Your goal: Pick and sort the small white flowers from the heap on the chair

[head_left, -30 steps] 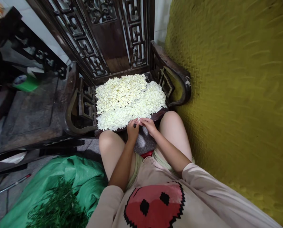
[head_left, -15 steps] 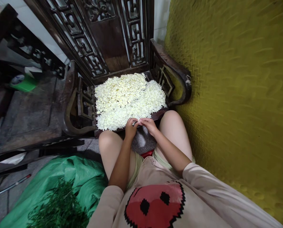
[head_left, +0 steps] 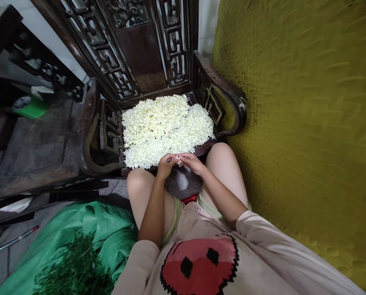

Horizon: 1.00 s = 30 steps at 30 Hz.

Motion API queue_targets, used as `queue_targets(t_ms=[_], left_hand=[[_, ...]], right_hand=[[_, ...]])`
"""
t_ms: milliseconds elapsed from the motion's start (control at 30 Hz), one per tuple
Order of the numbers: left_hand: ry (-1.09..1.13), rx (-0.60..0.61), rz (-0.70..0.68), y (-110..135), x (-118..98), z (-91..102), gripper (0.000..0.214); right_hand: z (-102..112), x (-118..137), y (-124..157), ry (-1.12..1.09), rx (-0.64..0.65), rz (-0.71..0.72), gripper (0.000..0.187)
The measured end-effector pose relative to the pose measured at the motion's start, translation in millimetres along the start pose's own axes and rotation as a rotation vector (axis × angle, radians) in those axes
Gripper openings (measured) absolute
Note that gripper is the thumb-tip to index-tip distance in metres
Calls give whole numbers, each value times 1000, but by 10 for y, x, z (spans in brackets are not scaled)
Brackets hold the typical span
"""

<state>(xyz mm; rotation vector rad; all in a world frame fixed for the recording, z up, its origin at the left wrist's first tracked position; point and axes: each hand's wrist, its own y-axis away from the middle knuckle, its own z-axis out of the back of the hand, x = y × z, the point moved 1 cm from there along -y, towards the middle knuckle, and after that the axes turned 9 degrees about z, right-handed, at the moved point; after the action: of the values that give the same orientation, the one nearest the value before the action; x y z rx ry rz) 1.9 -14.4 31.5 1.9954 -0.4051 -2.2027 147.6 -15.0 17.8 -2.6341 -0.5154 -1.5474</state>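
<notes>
My left hand (head_left: 167,163) and my right hand (head_left: 191,161) meet above the gap between my knees, at the front edge of the chair seat. Their fingertips are pinched together around small white flowers (head_left: 178,159), which show between the two hands. How many flowers they hold is too small to tell. Just beyond my fingers, a wide layer of loose white and pale yellow flowers (head_left: 161,123) covers most of the seat of a dark carved wooden chair (head_left: 148,73).
Curved armrests (head_left: 236,108) flank the seat. A yellow textured surface (head_left: 299,123) rises close on the right. On the left stand a second dark wooden seat (head_left: 38,143) with a green box (head_left: 32,107) and a green sack (head_left: 105,223) bearing leafy greens (head_left: 75,266).
My left hand has turned and shifted slightly left and down. The dark ring-like spot on it no longer shows, and white flowers are now plainer between my fingers.
</notes>
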Motion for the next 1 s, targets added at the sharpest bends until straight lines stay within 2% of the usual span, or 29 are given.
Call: queue_targets(t_ms=[100, 267, 400, 533, 833, 1000], left_hand=[[143, 67, 55, 12, -14, -9, 24], [257, 140, 72, 27, 1, -71, 30], [292, 139, 95, 5, 70, -96, 40], [304, 145, 112, -12, 115, -98, 47], [337, 296, 127, 32, 21, -122, 51], [391, 296, 138, 42, 17, -131, 51]], right_hand=[[-24, 70, 15, 56, 86, 31, 42], [-51, 164, 41, 95, 64, 85, 36], [-70, 171, 16, 101, 109, 22, 37], [-98, 144, -10, 111, 88, 15, 39], [-113, 136, 45, 41, 150, 52, 39], [-117, 141, 51, 20, 142, 9, 43]])
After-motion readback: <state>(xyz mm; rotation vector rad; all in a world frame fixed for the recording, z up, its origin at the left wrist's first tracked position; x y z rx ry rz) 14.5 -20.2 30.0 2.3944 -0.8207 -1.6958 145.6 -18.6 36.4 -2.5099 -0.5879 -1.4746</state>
